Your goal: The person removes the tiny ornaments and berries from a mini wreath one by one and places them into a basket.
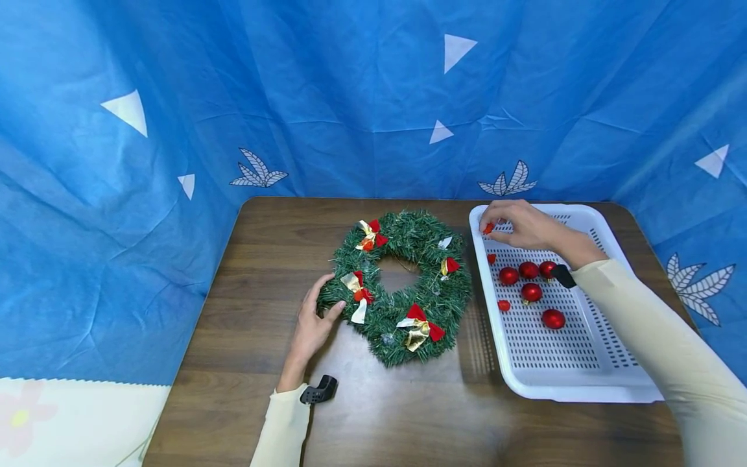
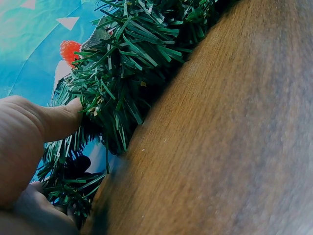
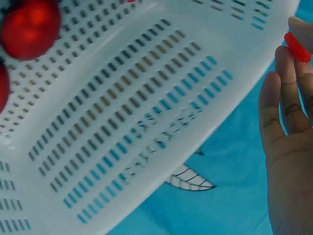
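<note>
A green Christmas wreath [image 1: 403, 227] with several red, gold and white bows lies on the table. My left hand [image 1: 312, 331] holds its left edge, with greenery between thumb and fingers; in the left wrist view the thumb [image 2: 63, 117] sinks into the tinsel and the other fingers are partly hidden. Over the far left corner of a white perforated basket [image 1: 506, 373], my right hand [image 1: 522, 224] pinches a small red raspberry-like ornament [image 3: 297, 48] between thumb and fingertips. Shiny red balls [image 1: 531, 293] and small red berry pieces [image 1: 504, 305] lie in the basket.
The brown wooden table [image 1: 233, 363] carries the wreath left of the basket. A blue patterned cloth [image 1: 362, 84] hangs behind and at both sides. My right forearm crosses the basket's right side.
</note>
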A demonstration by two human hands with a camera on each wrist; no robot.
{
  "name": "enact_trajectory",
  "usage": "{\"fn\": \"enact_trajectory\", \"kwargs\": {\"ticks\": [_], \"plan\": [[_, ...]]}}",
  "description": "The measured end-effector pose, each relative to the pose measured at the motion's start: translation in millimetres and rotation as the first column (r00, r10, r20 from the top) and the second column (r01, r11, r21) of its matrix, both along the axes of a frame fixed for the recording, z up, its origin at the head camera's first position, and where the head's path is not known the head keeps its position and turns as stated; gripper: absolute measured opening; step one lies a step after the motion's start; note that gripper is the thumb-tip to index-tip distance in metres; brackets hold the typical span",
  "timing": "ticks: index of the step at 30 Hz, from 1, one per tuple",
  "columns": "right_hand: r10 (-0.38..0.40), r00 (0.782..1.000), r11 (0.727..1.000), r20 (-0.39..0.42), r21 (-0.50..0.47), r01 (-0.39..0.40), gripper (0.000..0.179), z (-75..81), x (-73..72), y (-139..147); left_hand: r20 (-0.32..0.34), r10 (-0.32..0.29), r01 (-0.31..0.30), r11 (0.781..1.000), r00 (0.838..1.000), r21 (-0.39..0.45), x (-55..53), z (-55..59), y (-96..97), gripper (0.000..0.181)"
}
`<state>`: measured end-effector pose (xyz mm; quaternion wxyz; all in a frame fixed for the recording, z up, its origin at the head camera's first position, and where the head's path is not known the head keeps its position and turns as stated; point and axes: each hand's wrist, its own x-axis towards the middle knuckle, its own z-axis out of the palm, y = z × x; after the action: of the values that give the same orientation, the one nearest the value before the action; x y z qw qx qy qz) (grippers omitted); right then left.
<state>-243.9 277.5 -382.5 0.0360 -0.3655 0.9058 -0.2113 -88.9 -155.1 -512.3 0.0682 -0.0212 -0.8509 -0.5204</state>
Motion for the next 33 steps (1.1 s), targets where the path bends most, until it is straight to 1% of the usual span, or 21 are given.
{"fn": "enact_trajectory", "kwargs": {"ticks": [4,8,11,16,22,28,33], "plan": [[-0.044,0.998,0.998,0.053,0.049,0.041,0.018,-2.3,2.6,8,0.001,-0.003,0.003,1.000,1.000,-0.001,-0.4,0.7,0.0,0.061],[-0.074,0.995,0.994,0.071,0.088,0.068,0.017,-6.4,6.2,13,0.004,-0.001,0.001,1.000,1.000,0.000,-0.2,1.1,-0.5,0.060],[-0.087,0.993,0.991,0.080,0.107,0.078,0.018,-10.8,9.4,18,0.002,0.004,-0.004,1.000,1.000,-0.002,-0.1,0.7,-0.6,0.060],[-0.087,0.990,0.989,0.115,0.133,0.072,0.021,-18.6,14.6,25,-0.007,0.003,-0.003,1.000,1.000,-0.008,-0.1,-0.1,-0.5,0.061],[-0.079,0.992,0.987,0.101,0.150,0.063,0.021,-24.2,16.8,33,-0.017,0.002,-0.002,1.000,1.000,0.000,-0.4,-0.4,-0.5,0.061],[-0.108,0.988,0.978,0.107,0.187,0.087,0.020,-26.1,18.7,37,-0.021,-0.003,0.003,1.000,1.000,0.004,-0.5,-0.5,-0.6,0.061],[-0.125,0.985,0.975,0.116,0.197,0.101,0.023,-26.4,19.7,39,-0.015,-0.006,0.006,1.000,1.000,0.013,-0.9,0.0,-0.6,0.060]]}}
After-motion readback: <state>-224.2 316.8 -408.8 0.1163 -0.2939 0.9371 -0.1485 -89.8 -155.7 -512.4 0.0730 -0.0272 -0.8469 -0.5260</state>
